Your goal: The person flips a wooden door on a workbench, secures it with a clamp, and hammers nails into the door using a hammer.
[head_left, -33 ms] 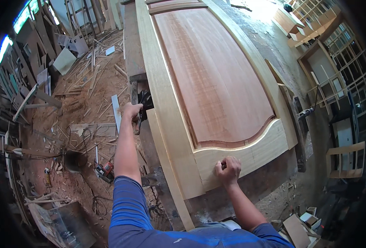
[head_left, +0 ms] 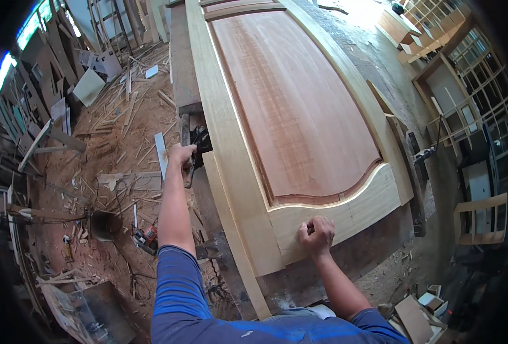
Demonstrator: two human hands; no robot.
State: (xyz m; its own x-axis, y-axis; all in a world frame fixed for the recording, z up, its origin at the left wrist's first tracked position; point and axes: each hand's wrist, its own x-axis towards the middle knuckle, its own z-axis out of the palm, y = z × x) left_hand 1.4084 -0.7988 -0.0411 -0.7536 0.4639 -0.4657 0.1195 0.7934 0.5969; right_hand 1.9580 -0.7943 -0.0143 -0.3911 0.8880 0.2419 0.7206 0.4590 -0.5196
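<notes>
A large wooden panel door (head_left: 299,109) lies flat in front of me, with a reddish centre panel and paler frame pieces around it. At its left edge my left hand (head_left: 182,153) is closed around part of a dark metal clamp (head_left: 200,139); my fingers partly hide the grip. My right hand (head_left: 318,233) rests in a loose fist on the pale bottom rail (head_left: 363,203), just below the curved moulding. Something small and dark shows between its curled fingers, too little to name. A pale wood strip (head_left: 231,229) runs along the door's near left side.
The door lies on a dark workbench (head_left: 374,243). Another clamp (head_left: 423,155) with a screw stands at its right edge. Wood scraps and sawdust cover the floor (head_left: 116,149) at left, with a red power tool (head_left: 146,238) there. Wooden frames (head_left: 480,221) stand at right.
The lower end of the clamp part by my left hand has shifted very slightly. Both hands keep their places, and the door looks the same.
</notes>
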